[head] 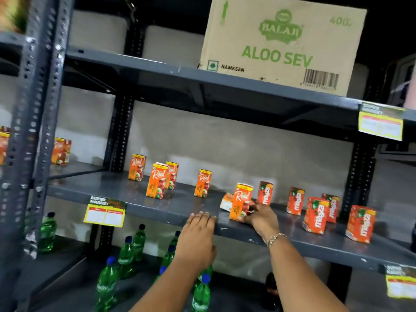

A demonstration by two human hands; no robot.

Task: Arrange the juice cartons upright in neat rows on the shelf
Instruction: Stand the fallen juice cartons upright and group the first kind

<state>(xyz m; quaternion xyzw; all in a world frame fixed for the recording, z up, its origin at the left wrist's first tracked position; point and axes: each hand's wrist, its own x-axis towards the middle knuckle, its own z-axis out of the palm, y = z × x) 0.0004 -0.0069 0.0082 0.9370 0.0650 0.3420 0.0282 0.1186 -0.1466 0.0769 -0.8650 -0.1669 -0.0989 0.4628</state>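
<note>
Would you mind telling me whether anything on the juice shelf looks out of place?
Yes: one carton lies on its side, just behind the upright orange carton under the right hand. The other cartons stand upright but scattered, not in rows.

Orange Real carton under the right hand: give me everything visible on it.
The Real carton is a small orange paperboard juice pack with a yellow top band, white script logo and fruit artwork low on the front. It stands roughly upright, slightly tilted, near the front edge of the grey shelf. The right hand grips its lower right side. A toppled carton lies right behind it; contact unclear.
</note>
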